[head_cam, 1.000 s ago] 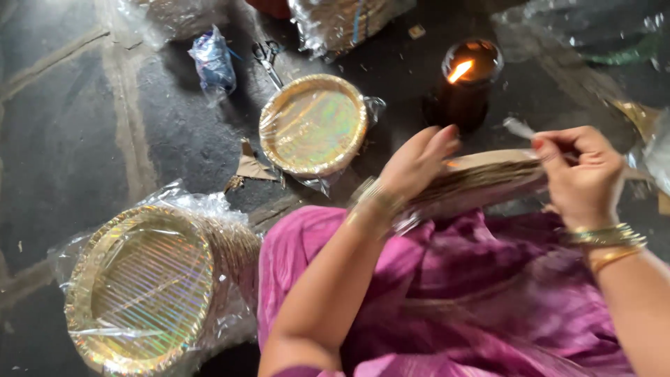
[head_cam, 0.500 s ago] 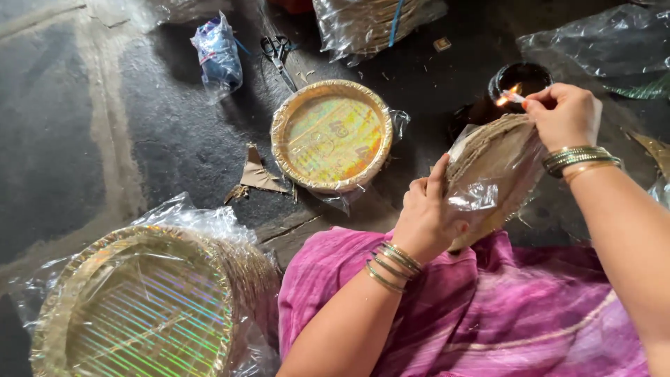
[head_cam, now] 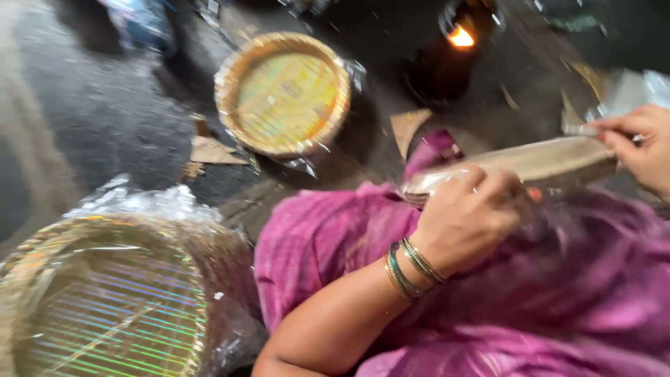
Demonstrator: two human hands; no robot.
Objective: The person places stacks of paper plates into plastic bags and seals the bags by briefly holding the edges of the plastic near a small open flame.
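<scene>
Head view: left hand (head_cam: 467, 216) and right hand (head_cam: 638, 143), fingers closed on opposite ends of a plastic-wrapped plate stack (head_cam: 516, 167), held flat over the lap near a lit lamp (head_cam: 460, 35), likely for sealing.

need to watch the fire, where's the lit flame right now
In the head view the flame burns at top centre-right on the floor, right of the round plate stack.
</scene>
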